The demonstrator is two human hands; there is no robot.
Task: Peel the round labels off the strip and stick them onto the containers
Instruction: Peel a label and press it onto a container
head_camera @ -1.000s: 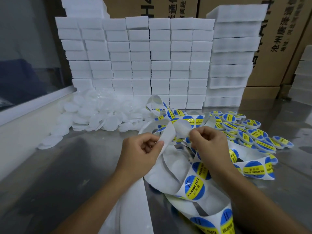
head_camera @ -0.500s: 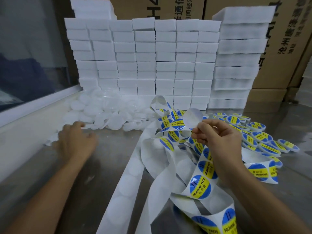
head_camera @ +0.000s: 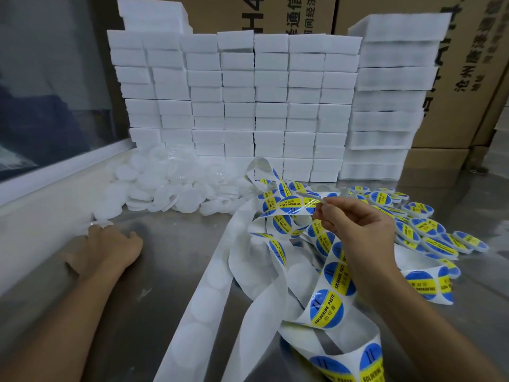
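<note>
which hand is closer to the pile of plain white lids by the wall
Left. The left hand rests at the pile of plain white lids, fingertips touching its near edge. The right hand is off to the pile's right, pinching a peeled label above the strip.

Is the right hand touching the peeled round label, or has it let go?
Touching. The head view shows the right hand pinching the peeled label by its edge between thumb and fingertips.

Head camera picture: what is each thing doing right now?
Left hand: touching a plain white round container at the pile's edge.
Right hand: pinching one peeled round label, seen edge-on.
White backing strip: tangled, some blue-yellow labels left.
Plain white round containers: heaped, unlabelled.
Labelled containers: piled at right.
</note>
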